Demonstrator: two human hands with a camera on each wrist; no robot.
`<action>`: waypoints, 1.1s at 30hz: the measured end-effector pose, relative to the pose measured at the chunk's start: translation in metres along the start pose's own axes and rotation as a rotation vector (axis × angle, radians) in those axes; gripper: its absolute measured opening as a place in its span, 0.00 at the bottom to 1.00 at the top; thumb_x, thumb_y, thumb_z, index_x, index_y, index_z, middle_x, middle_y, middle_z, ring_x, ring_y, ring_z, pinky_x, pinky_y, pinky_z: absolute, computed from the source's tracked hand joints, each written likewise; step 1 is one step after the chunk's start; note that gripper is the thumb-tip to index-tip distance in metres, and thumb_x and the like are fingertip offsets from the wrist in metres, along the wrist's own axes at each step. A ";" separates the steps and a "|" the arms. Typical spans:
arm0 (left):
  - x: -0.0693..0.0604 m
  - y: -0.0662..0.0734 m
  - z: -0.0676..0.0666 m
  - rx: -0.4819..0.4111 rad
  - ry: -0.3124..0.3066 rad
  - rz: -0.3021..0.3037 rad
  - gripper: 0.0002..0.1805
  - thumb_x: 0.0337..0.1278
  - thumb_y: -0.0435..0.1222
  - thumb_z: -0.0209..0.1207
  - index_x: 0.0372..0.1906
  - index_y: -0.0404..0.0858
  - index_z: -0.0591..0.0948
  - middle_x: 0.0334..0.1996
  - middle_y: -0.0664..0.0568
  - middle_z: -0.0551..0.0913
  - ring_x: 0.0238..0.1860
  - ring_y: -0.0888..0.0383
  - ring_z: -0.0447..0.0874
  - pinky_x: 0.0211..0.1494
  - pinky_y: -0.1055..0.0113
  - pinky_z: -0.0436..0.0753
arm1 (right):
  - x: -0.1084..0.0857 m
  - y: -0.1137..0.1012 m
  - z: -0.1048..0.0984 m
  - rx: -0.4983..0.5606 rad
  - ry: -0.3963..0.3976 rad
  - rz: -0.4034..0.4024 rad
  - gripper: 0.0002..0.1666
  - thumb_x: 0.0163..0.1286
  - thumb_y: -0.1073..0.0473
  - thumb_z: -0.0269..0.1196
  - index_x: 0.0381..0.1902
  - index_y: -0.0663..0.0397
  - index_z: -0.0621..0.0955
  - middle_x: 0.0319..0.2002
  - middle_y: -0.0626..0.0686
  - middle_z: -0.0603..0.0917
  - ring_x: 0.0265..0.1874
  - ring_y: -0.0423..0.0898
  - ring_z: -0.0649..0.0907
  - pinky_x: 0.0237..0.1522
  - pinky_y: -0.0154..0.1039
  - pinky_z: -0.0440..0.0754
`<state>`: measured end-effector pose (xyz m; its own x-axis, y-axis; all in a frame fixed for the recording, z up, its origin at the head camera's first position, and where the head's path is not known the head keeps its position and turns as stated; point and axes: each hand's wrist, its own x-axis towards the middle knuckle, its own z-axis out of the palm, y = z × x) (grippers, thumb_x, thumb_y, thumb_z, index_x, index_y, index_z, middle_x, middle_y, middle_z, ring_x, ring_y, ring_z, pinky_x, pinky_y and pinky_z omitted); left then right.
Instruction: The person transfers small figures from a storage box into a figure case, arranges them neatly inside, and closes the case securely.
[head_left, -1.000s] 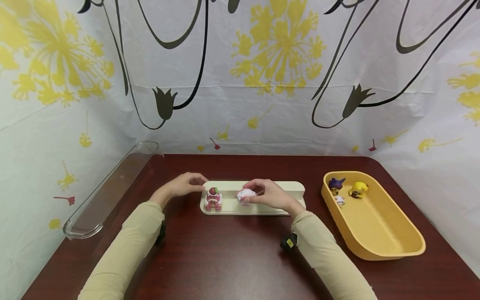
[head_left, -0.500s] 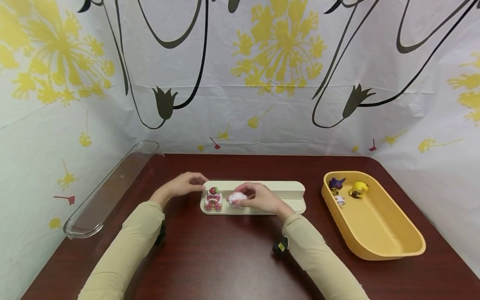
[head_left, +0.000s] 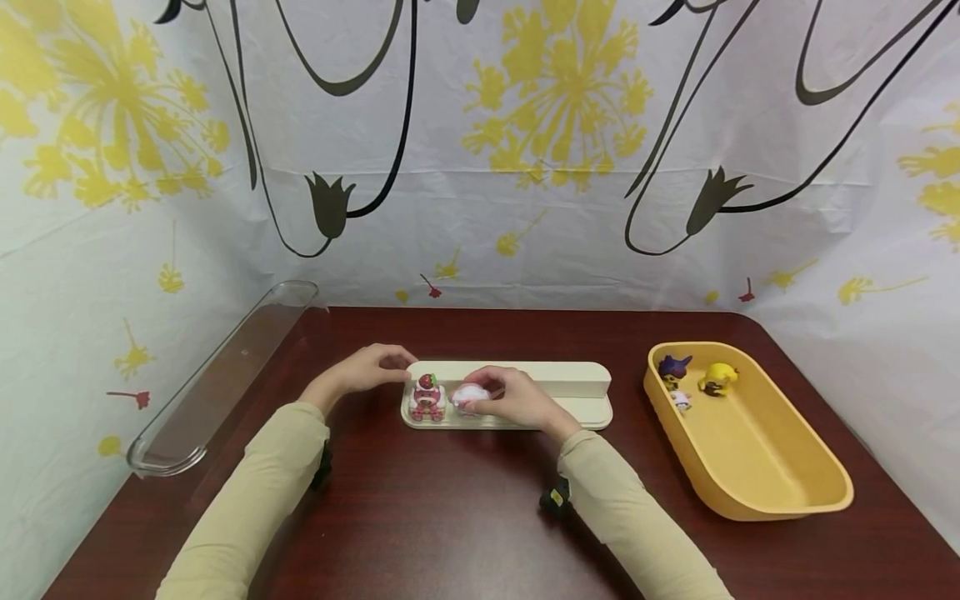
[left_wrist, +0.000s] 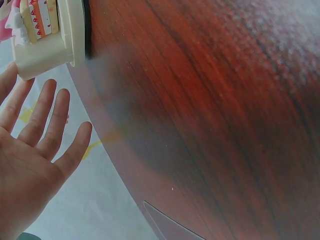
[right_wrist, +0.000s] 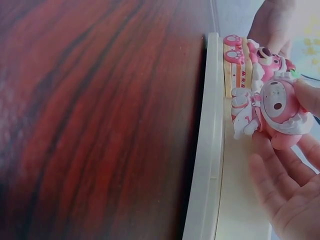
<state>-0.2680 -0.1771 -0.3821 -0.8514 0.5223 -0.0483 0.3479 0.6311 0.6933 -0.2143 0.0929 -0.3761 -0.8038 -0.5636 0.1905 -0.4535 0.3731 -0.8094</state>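
Observation:
My right hand [head_left: 517,398] pinches a pink and white hooded figurine [right_wrist: 280,107] by its head. The figurine is at the cream stand [head_left: 555,387], its feet close to the stand's lower step. Just left of it sits a pink bear figurine [head_left: 427,398] with a strawberry on top and a cake-slice base. At the stand's left end is my left hand [head_left: 367,368], fingertips touching the corner, fingers fairly straight in the left wrist view. The right fingers hide part of the hooded figurine in the head view.
To the right stands a yellow tray [head_left: 765,450] holding a purple-hatted figurine [head_left: 673,368], a yellow figurine [head_left: 717,379] and a small white one [head_left: 680,401]. A clear plastic cover [head_left: 225,375] lies along the table's left edge. A patterned cloth [head_left: 480,250] hangs behind.
My right hand has carried the hooded figurine leftward along the stand, up beside the bear figurine. The left hand has stayed at the stand's left end.

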 end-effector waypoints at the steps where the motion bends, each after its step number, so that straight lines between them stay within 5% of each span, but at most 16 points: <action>1: 0.000 0.000 0.000 0.001 0.000 0.000 0.16 0.56 0.38 0.56 0.48 0.36 0.76 0.43 0.47 0.77 0.46 0.52 0.72 0.49 0.54 0.68 | 0.001 0.004 0.001 -0.010 0.003 0.006 0.19 0.53 0.65 0.66 0.44 0.64 0.76 0.38 0.55 0.79 0.33 0.47 0.79 0.35 0.37 0.75; 7: 0.000 0.000 0.000 0.008 0.000 0.014 0.15 0.56 0.38 0.56 0.47 0.36 0.77 0.41 0.49 0.77 0.45 0.52 0.73 0.48 0.55 0.69 | 0.006 0.021 0.007 -0.041 0.030 0.023 0.19 0.52 0.62 0.67 0.44 0.57 0.77 0.37 0.49 0.79 0.32 0.40 0.79 0.35 0.33 0.75; 17: 0.001 -0.002 0.000 0.018 -0.001 0.002 0.16 0.56 0.37 0.56 0.48 0.35 0.76 0.41 0.50 0.77 0.45 0.53 0.73 0.48 0.55 0.69 | 0.004 0.019 0.010 -0.061 0.048 0.000 0.18 0.54 0.63 0.64 0.45 0.59 0.77 0.37 0.50 0.80 0.33 0.41 0.79 0.36 0.33 0.75; 26: -0.001 0.001 0.000 0.008 0.001 -0.016 0.16 0.56 0.37 0.56 0.48 0.36 0.76 0.41 0.50 0.77 0.45 0.52 0.72 0.49 0.55 0.69 | 0.004 0.017 0.013 -0.242 0.101 -0.098 0.20 0.54 0.59 0.66 0.46 0.58 0.79 0.36 0.51 0.81 0.30 0.39 0.79 0.33 0.30 0.75; 33: -0.002 0.002 0.001 -0.006 0.001 -0.004 0.15 0.56 0.37 0.56 0.48 0.35 0.76 0.41 0.49 0.77 0.45 0.51 0.72 0.49 0.54 0.69 | 0.004 0.018 0.014 -0.259 0.131 -0.093 0.22 0.52 0.58 0.67 0.45 0.59 0.79 0.35 0.51 0.81 0.29 0.38 0.80 0.32 0.29 0.75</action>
<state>-0.2657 -0.1763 -0.3810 -0.8533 0.5191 -0.0501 0.3421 0.6296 0.6975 -0.2201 0.0874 -0.3975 -0.7895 -0.5106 0.3405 -0.5969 0.5098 -0.6196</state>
